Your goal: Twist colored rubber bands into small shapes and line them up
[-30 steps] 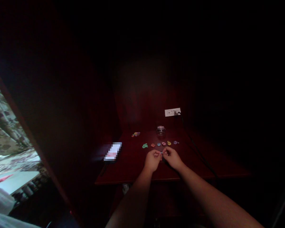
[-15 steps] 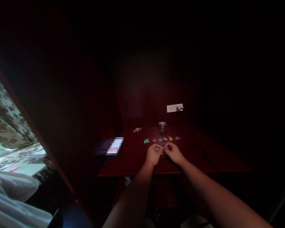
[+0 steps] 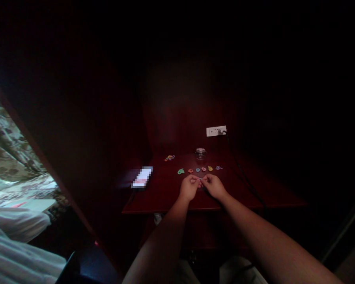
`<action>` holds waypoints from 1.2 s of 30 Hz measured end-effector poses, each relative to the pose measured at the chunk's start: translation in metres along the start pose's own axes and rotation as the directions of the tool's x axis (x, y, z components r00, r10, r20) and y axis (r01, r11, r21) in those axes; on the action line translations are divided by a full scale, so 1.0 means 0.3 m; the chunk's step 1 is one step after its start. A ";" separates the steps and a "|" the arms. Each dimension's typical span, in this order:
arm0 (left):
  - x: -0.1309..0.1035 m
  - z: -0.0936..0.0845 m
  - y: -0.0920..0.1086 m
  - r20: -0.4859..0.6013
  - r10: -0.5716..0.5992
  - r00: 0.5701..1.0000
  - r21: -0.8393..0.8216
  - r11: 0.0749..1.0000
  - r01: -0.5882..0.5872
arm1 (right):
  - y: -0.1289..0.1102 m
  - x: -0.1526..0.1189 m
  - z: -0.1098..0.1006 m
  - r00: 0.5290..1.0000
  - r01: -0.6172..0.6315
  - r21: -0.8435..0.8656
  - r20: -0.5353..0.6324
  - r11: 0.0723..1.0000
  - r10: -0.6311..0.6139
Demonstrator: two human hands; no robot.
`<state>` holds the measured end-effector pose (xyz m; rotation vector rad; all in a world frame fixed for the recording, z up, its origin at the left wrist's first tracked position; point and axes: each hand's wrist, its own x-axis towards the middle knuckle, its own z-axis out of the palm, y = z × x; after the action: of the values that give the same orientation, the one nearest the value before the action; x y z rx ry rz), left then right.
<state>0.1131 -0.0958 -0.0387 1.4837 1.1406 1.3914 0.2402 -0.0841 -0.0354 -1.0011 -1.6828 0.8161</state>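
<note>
My left hand (image 3: 189,188) and my right hand (image 3: 214,186) meet above the front half of the dark red table (image 3: 165,201). Both pinch one small pale band (image 3: 200,180) between the fingertips; most of it is hidden by them. Just beyond my fingers lies a row of small coloured bands: a green bunch (image 3: 181,171), a red one (image 3: 190,171), a blue one (image 3: 198,170), a pink one (image 3: 204,169), a yellow one (image 3: 210,168) and a purple one (image 3: 219,168).
A lidded clear jar (image 3: 200,154) stands behind the row. Several more coloured rings (image 3: 169,158) lie at the back left. A lit phone (image 3: 142,177) rests on the left. From the wall socket (image 3: 216,131), a black cable (image 3: 245,177) runs down across the right side.
The fingertips of both hands have come closer together around the pale band. The whole view has shifted slightly; the things on the table keep their places.
</note>
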 end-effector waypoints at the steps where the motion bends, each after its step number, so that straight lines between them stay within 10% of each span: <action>1: -0.002 0.000 0.004 -0.006 0.003 1.000 0.002 1.000 -0.003 | 0.000 -0.001 0.001 1.000 -0.006 0.013 0.007 1.000 0.006; 36: -0.011 -0.009 0.018 0.009 0.057 0.998 0.094 0.994 -0.057 | -0.028 -0.017 -0.016 0.995 -0.100 0.150 0.022 0.984 0.098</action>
<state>0.1109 -0.1007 -0.0343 1.5968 1.1824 1.3871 0.2436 -0.0920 -0.0286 -0.9816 -1.5677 1.0025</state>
